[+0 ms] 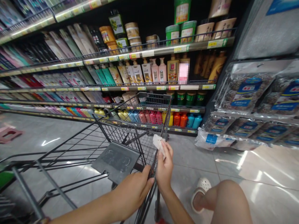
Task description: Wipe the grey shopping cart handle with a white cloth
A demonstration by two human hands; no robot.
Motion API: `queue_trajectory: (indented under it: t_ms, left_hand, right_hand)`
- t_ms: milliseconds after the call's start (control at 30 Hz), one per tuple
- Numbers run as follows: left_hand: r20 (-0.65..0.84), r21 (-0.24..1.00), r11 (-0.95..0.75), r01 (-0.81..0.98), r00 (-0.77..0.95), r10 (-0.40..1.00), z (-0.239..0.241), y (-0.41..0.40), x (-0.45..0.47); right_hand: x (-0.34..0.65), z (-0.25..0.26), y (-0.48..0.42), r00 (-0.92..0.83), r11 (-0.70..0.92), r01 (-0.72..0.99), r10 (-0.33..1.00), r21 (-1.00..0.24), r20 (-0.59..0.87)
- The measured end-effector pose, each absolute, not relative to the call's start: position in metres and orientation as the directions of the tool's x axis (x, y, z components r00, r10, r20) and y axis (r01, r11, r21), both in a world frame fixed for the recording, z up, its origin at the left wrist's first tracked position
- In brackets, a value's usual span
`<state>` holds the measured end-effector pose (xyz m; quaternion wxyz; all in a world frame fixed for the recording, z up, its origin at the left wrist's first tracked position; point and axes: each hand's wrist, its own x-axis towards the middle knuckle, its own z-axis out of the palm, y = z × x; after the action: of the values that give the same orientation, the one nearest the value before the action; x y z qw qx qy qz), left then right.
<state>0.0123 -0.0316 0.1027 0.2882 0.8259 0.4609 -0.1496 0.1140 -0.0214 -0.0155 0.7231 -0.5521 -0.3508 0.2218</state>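
Note:
A dark wire shopping cart [130,133] stands in front of me, its basket open and its grey child-seat flap [116,161] folded down. My left hand [133,191] is closed round the cart's rear wire frame near the flap. My right hand [164,165] is closed on a small crumpled white cloth [158,142] and presses it against the cart's upright corner bar. My bare knee and a white clog [201,189] show at the lower right on the tiled floor.
Store shelves [149,51] of shampoo bottles, tubs and boxes run across the back, with coloured bottles low behind the cart. Bagged goods [245,93] hang and pile at the right. A low pink stool [9,134] sits on the floor far left.

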Motion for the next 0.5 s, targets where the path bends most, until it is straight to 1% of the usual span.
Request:
queue_trajectory:
  t_ms: [67,133,267,400,500]
  left_hand:
    - [-0.511,0.349,-0.396,0.849,0.527,0.679,0.104,-0.03,0.013]
    - [-0.516,0.325,-0.405,0.855,0.519,0.681,0.107,-0.027,0.017]
    - [-0.498,0.177,-0.458,0.871,0.481,0.722,0.113,-0.017,0.031]
    - [-0.439,0.026,-0.485,0.874,0.446,0.78,0.111,-0.008,0.049]
    - [-0.423,-0.05,-0.5,0.865,0.435,0.795,0.103,-0.004,0.058]
  right_hand:
    - [0.113,-0.02,-0.032,0.607,0.27,0.051,0.756,-0.961,0.245]
    - [0.116,-0.024,-0.04,0.548,0.256,0.061,0.799,-0.965,0.247]
    - [0.125,-0.035,-0.045,0.485,0.249,0.079,0.836,-0.965,0.256]
    - [0.129,-0.043,-0.041,0.488,0.293,0.081,0.822,-0.953,0.294]
    - [0.13,-0.045,-0.03,0.513,0.318,0.096,0.797,-0.943,0.321]
